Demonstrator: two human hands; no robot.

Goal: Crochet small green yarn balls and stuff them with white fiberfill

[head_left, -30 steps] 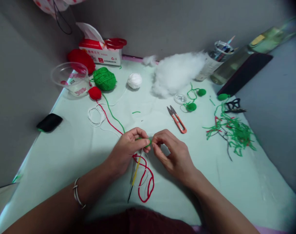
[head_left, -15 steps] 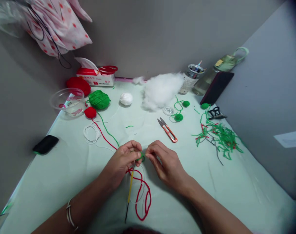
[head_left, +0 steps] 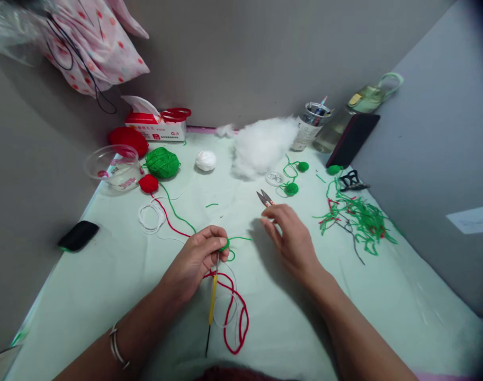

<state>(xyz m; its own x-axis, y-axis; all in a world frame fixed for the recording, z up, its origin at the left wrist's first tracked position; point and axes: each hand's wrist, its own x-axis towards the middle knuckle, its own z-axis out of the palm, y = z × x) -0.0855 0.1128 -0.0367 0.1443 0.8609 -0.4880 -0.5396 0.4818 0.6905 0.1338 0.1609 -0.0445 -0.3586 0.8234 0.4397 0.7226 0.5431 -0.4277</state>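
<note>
My left hand (head_left: 202, 254) pinches a small green crocheted piece (head_left: 224, 244), from which a green yarn end sticks out to the right. A crochet hook with a yellow handle (head_left: 213, 301) hangs below those fingers, its shaft reaching up to the piece. Red yarn (head_left: 246, 317) lies in loops under the hand, with thin white yarn beside it. My right hand (head_left: 287, 233) is over the thread snips (head_left: 265, 198), covering their orange handles; only the blades show. Its thumb and index finger are apart, and no object shows between them.
Green, red and white yarn balls (head_left: 162, 162) sit back left near a clear bowl (head_left: 124, 177) and tissue box (head_left: 158, 127). White stuffing (head_left: 263, 148) lies at the back. Green yarn scraps (head_left: 360, 219), a pen can (head_left: 308, 129), bottle and phone (head_left: 355, 140) are right.
My right hand has moved away from the green piece, up and to the right, over the snips. The green yarn end now shows. My left hand has barely moved.
</note>
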